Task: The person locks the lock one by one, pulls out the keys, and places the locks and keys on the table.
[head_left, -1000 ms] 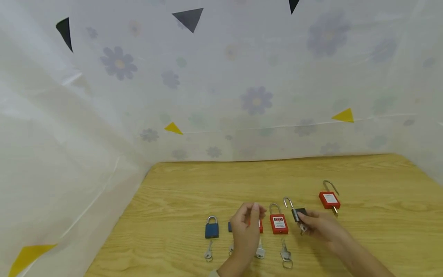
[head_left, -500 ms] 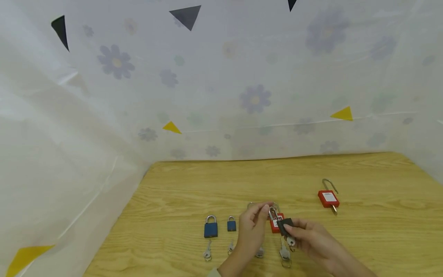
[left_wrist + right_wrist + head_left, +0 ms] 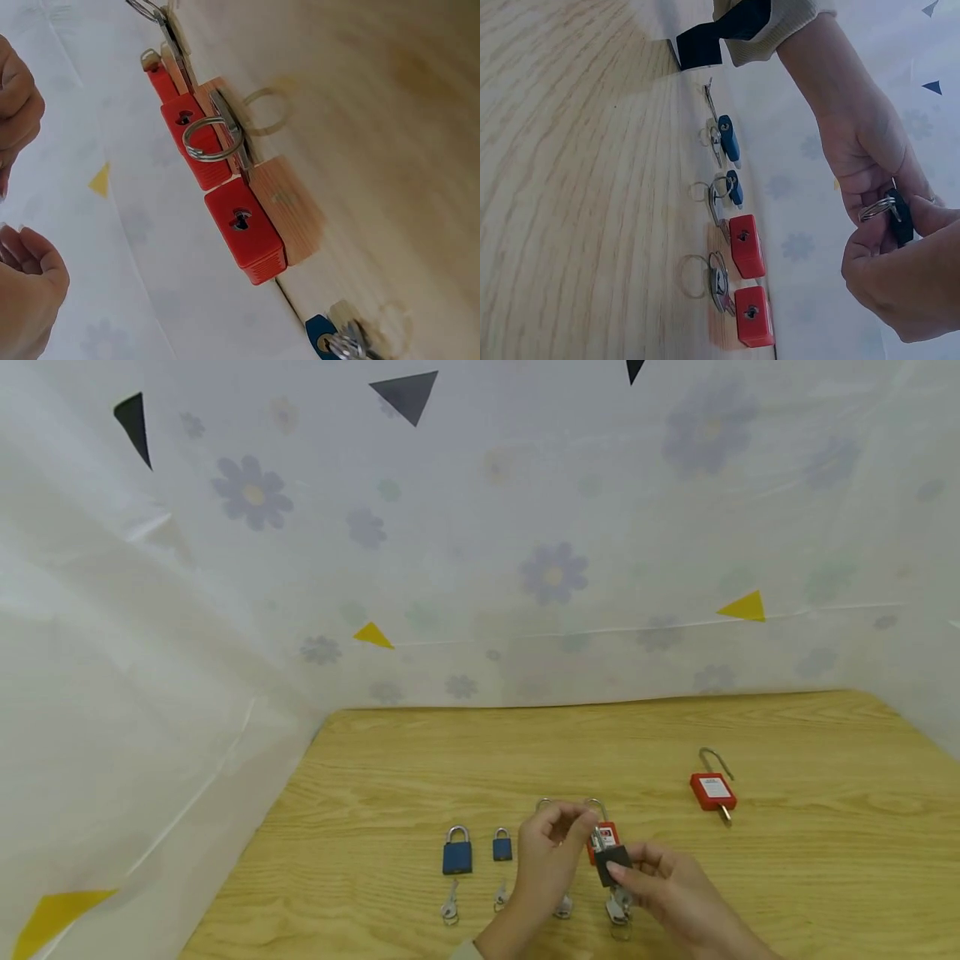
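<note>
My right hand [image 3: 670, 881] grips a small black padlock [image 3: 612, 865] by its body, above the table. Its shackle points up to my left hand [image 3: 550, 860], whose thumb and forefinger pinch at the top; the fingertips partly hide it, so I cannot tell whether it is latched. In the right wrist view a key ring [image 3: 877, 208] hangs at the padlock's base. Behind it stands a red padlock [image 3: 604, 835] with a white label, partly covered. Another red padlock [image 3: 747, 246] is mostly hidden by my left hand in the head view.
A larger blue padlock [image 3: 457, 857] and a smaller blue padlock [image 3: 502, 848] lie to the left. Keys [image 3: 450, 906] on rings lie in front of the padlocks. At the back right lies an unlatched red padlock [image 3: 712, 790] with a key in it. Patterned sheeting [image 3: 450, 527] hangs behind.
My right hand has carried the black padlock leftward, turning its raised shackle to my left hand. My left hand has shifted slightly right, uncovering the smaller blue padlock, and its fingertips have met the shackle.
</note>
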Demonstrator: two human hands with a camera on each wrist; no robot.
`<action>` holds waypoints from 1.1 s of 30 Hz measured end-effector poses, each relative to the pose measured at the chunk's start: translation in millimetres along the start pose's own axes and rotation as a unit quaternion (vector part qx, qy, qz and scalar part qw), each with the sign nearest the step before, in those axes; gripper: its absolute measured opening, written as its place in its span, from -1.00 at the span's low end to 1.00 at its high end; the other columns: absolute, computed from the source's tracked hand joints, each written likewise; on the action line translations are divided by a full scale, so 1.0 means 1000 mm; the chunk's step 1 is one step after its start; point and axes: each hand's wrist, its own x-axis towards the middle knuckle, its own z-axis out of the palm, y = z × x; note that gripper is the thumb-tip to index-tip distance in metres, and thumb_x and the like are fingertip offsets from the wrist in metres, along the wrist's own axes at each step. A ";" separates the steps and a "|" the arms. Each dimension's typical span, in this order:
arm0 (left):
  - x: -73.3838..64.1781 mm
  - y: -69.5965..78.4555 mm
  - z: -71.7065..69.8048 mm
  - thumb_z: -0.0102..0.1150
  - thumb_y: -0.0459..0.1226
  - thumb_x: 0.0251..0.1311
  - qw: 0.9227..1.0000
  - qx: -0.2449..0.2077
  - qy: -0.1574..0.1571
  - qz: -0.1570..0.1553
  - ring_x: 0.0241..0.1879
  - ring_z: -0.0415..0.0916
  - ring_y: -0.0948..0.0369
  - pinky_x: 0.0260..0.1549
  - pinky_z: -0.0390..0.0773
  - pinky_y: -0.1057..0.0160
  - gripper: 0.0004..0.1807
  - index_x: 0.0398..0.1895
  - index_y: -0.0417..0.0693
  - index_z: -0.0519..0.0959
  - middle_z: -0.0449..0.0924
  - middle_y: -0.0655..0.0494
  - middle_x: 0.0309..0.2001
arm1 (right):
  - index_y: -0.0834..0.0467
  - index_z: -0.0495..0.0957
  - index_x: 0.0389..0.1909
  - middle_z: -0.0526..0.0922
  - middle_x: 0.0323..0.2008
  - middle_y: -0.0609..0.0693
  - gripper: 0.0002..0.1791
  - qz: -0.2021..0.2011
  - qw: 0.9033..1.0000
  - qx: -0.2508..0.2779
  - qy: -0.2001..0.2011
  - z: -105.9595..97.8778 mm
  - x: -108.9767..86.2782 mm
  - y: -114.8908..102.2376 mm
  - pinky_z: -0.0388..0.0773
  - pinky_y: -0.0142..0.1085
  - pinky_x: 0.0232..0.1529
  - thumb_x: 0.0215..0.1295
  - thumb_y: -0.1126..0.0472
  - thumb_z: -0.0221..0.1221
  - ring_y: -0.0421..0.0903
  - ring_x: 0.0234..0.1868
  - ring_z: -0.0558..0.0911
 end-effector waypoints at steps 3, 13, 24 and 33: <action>0.000 0.001 0.003 0.19 -0.28 0.17 1.000 0.007 0.013 0.003 -0.44 0.42 0.48 -0.39 0.50 0.49 -0.80 -0.36 -0.31 0.57 0.61 -0.23 -0.34 | 0.33 0.43 -0.08 0.55 -0.21 -0.17 -0.74 -0.023 0.999 -0.021 -0.004 0.004 -0.002 0.002 0.51 -0.44 -0.13 0.34 0.22 0.05 -0.28 -0.19 0.53; -0.002 0.006 0.005 0.26 -0.27 0.09 0.999 0.031 0.014 0.031 -0.45 0.44 0.48 -0.39 0.54 0.47 -0.82 -0.46 -0.26 0.60 0.63 -0.16 -0.43 | 0.47 0.41 -0.03 0.61 -0.22 -0.07 -0.61 -0.027 0.988 -0.107 0.109 0.022 -0.008 0.000 0.53 -0.42 -0.19 0.29 0.21 0.11 -0.29 -0.24 0.57; 0.001 0.009 0.005 0.26 -0.27 0.08 0.996 0.045 -0.041 0.068 -0.55 0.53 0.31 -0.55 0.59 0.43 -0.78 -0.48 -0.32 0.62 0.65 -0.18 -0.44 | 0.36 0.48 -0.08 0.60 -0.27 -0.06 -0.67 0.003 0.970 -0.077 0.232 0.037 -0.011 -0.002 0.53 -0.41 -0.27 0.23 0.21 0.17 -0.22 -0.29 0.56; -0.002 0.009 0.008 0.25 -0.26 0.09 0.995 0.061 -0.044 0.069 -0.51 0.53 0.27 -0.45 0.54 0.49 -0.78 -0.51 -0.30 0.62 0.66 -0.14 -0.43 | 0.38 0.50 -0.14 0.64 -0.30 -0.05 -0.72 0.010 0.966 -0.062 0.251 0.036 -0.013 -0.002 0.55 -0.42 -0.26 0.19 0.28 0.20 -0.23 -0.31 0.58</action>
